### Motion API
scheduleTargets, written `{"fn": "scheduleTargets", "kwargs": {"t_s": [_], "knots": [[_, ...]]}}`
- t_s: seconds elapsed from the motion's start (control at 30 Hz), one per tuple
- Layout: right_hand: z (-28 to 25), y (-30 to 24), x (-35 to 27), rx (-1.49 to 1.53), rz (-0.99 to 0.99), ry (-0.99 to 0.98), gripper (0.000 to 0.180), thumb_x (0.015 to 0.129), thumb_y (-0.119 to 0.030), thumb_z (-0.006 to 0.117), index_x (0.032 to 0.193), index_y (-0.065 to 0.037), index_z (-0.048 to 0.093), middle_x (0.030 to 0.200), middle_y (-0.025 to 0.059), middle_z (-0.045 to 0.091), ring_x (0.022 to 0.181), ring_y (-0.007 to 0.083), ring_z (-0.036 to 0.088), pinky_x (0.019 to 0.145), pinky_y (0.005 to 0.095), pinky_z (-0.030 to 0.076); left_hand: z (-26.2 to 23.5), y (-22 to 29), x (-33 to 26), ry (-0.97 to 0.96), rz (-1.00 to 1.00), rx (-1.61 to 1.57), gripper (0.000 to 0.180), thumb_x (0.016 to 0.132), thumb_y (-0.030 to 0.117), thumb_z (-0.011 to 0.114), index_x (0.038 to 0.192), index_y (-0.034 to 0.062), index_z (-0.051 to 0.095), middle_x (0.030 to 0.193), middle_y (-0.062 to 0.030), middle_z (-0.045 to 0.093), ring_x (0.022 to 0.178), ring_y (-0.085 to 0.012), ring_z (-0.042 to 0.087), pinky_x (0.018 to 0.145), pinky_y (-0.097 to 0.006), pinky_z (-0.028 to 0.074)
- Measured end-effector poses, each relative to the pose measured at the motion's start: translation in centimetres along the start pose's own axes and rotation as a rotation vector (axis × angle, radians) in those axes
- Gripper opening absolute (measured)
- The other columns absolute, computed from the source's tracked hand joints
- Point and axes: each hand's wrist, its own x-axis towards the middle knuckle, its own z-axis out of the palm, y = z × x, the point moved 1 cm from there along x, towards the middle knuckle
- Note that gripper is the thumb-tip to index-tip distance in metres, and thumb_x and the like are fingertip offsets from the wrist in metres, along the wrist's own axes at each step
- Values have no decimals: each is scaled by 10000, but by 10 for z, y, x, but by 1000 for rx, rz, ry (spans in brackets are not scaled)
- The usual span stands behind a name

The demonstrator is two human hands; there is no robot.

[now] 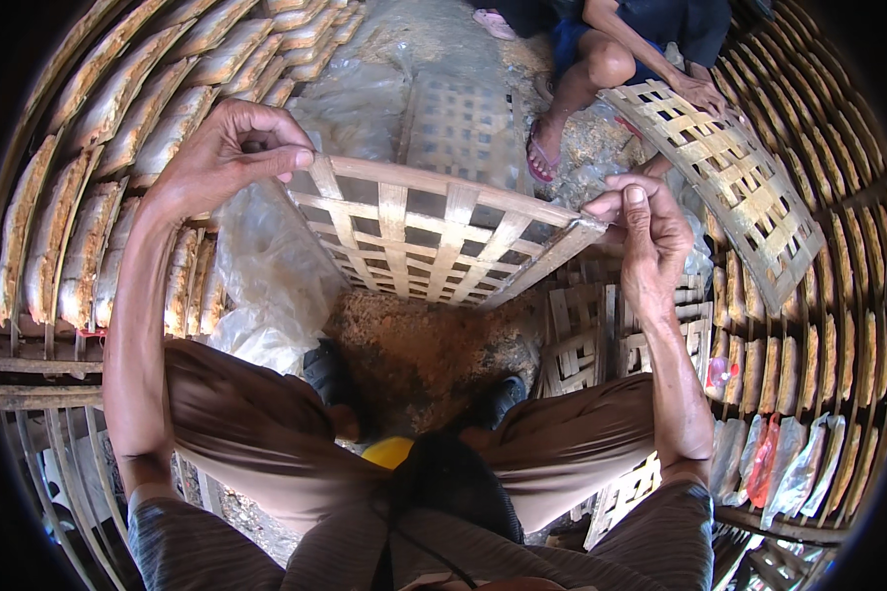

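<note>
I hold a flat woven bamboo lattice tray (434,236) up in front of me, tilted so its near edge is highest. My left hand (229,153) grips its left corner with curled fingers. My right hand (646,227) pinches its right corner between thumb and fingers. Below the tray lies a heap of brown crumbly material (419,345) between my feet.
Racks of pale flat slabs (118,148) fill the left side, and more stand at the right (798,364). Another person sits at the top right, one hand on a second bamboo lattice (729,177). Clear plastic sheeting (256,286) lies at the left. More lattice trays (581,335) are stacked below.
</note>
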Motion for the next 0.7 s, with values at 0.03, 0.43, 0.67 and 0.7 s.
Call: {"fn": "scheduleTargets", "kwargs": {"t_s": [0.03, 0.43, 0.67, 0.7], "knots": [[-3, -3, 5, -4, 49, -58, 225, 1075, -99, 602, 1253, 24, 662, 995, 92, 743, 905, 119, 703, 784, 289, 619, -1, -2, 0, 5, 4, 5, 107, 932, 156, 816, 950, 54, 788, 816, 11, 719, 742, -70, 631, 723, -269, 539], [22, 32, -11, -184, -39, -352, 190, 933, 3, 779, 1122, 7, 767, 1011, 59, 795, 881, 60, 667, 787, 259, 560, 41, 40, -1, 219, 616, 675, 242, 992, 285, 716, 1004, 44, 737, 900, -102, 755, 829, -280, 706, 811, -446, 562], [39, 37, -15, -261, 76, -412, 228, 925, -47, 809, 1146, 2, 780, 1016, 61, 807, 889, 62, 692, 783, 267, 585, 75, 52, 10, -20, 312, 632, 364, 1047, 413, 611, 1008, 52, 631, 795, -176, 654, 814, -381, 670, 758, -494, 512], [40, 37, -14, -356, 102, -474, 239, 922, -57, 813, 1153, -2, 782, 1024, 67, 810, 884, 64, 696, 776, 277, 592, 75, 50, 8, 21, 330, 670, 376, 1055, 416, 594, 985, 48, 623, 753, -165, 624, 770, -373, 655, 722, -496, 493]]}}
